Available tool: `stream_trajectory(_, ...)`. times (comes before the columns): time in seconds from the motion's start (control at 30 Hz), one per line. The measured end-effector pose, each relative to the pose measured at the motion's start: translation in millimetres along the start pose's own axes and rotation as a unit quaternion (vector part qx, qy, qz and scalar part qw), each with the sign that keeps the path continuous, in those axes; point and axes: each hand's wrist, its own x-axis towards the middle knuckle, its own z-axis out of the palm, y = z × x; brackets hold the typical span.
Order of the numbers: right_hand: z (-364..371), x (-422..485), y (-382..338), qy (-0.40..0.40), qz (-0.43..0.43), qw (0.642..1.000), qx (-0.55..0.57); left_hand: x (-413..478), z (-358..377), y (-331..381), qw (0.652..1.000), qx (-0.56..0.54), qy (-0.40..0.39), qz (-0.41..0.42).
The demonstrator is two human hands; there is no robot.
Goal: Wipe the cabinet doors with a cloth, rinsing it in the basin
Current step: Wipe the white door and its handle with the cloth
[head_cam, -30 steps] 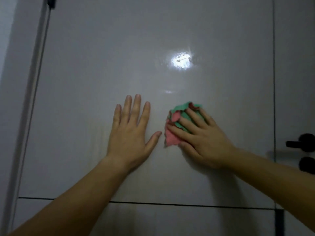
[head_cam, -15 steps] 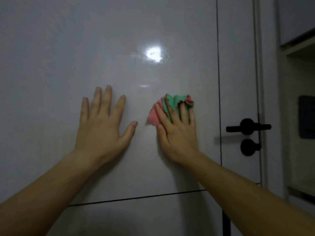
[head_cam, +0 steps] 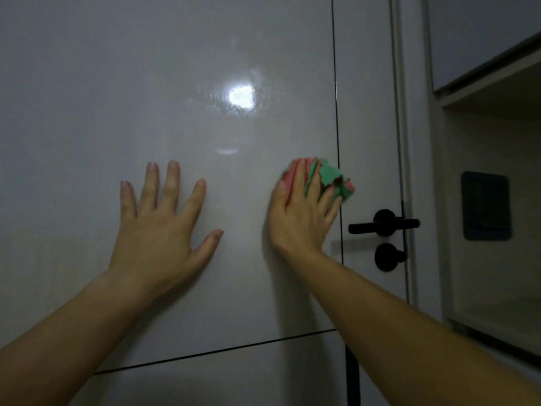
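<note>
— How do the hands lie?

— Both arms reach up from the bottom corners of the frame. The left hand (head_cam: 159, 230) sits left of centre, palm flat on the cabinet door (head_cam: 146, 83), fingers spread and straight, thumb angled out to the right. It holds nothing.

— And the other one?

— The right hand (head_cam: 301, 218) is right of centre, fingers fanned and laid fairly straight over the cloth (head_cam: 330, 178), pressing it against the door. The cloth bunches out above and to the right of the fingertips, just at the vertical seam (head_cam: 336, 112) on the door's right edge.

— What's the surface like?

— Glossy and pale grey, smooth enough to throw back a bright round reflection (head_cam: 241, 96) in the upper middle, with a faintly mottled sheen around it. A thin dark horizontal seam (head_cam: 216, 351) crosses the lower frame.

— And around it?

— Right of the seam is a narrower pale panel with a black lever handle (head_cam: 383, 224) and a round black knob (head_cam: 389, 256) under it. At the far right is a recessed niche (head_cam: 497, 142) holding a dark rounded rectangle (head_cam: 486, 206). The room is dim.

— The cloth itself?

— Crumpled, soft-looking, pink and green, with ragged folds.
</note>
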Motion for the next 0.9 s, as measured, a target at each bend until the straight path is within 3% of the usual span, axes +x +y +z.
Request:
stream_trajectory(0.17,-26.9,77.8,14.3,0.032,0.135,0.990,0.035,0.9,1.6,4.9,1.000,-0.012,0.009,-0.009)
stream_trajectory(0.53,-33.1,85.9,16.7,0.029,0.301,0.948,0.104,1.3,3.9,4.5,1.000,-0.009,0.020,-0.009)
stream_trajectory(0.73,-26.6,62.5,20.1,0.042,0.263,0.958,0.105,1.2,4.0,2.9,1.000,-0.015,0.015,-0.008)
stream_trajectory(0.9,-0.9,-1.5,31.9,0.055,0.074,0.995,0.030,0.8,5.8,2.8,0.999,-0.029,0.023,-0.009)
